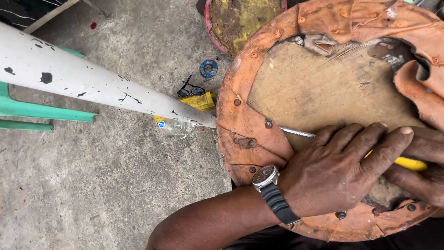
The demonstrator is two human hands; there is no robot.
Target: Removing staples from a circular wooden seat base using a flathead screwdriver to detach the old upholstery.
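Screwdriver [351, 150] mostly hidden under hands [342, 171]

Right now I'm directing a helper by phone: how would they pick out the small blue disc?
Start at the long white pipe slanting across the concrete floor. Just past its lower end, near the round orange seat, lie dark glasses. The small blue disc sits above them: flat, round, with a centre hole.
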